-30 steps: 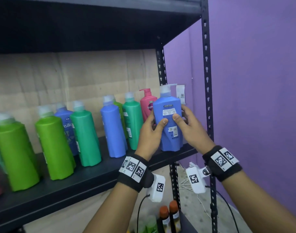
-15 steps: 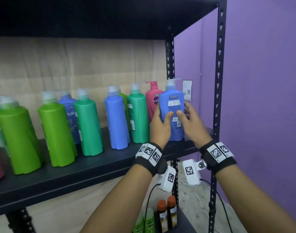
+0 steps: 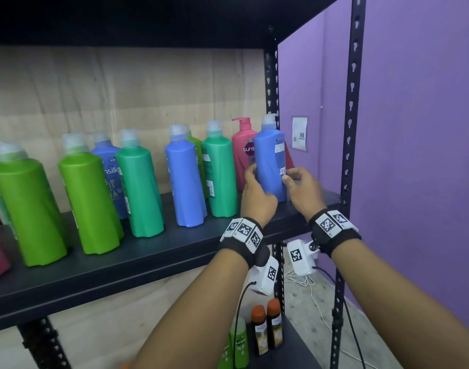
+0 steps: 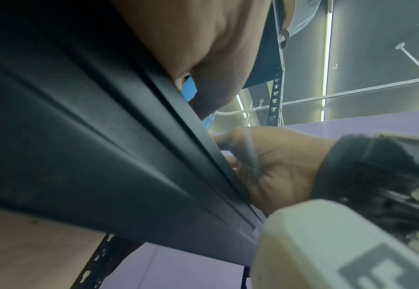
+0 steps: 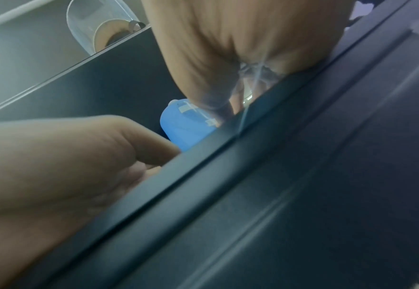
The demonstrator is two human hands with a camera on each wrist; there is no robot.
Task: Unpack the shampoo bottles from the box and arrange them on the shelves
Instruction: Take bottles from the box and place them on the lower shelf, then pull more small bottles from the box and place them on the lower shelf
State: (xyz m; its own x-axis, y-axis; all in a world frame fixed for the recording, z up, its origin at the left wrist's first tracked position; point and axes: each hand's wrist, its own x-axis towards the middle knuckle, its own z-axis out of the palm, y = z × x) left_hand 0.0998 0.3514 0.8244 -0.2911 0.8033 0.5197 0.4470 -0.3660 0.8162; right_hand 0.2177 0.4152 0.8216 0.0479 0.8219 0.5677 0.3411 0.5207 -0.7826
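A blue shampoo bottle (image 3: 270, 161) with a clear pump cap stands upright at the right end of the dark shelf (image 3: 148, 262), beside a pink bottle (image 3: 242, 153). My left hand (image 3: 254, 179) grips its lower left side with curled fingers. On the lower right side, my right hand (image 3: 290, 177) pinches it by the barcode label with thumb and forefinger. From the right wrist view only a blue patch of the bottle (image 5: 186, 125) shows above the shelf lip, between my two hands. The bottle's base is hidden behind my hands.
Green, teal and blue bottles (image 3: 185, 177) line the shelf to the left. Black perforated posts (image 3: 350, 129) stand close on the right, against a purple wall. Small orange-capped bottles (image 3: 266, 326) sit on a lower shelf, with white cables on the floor.
The blue bottle went from in front of the shelf edge back to the shelf's right end and turned, its label now facing right. Both hands slid lower on it.
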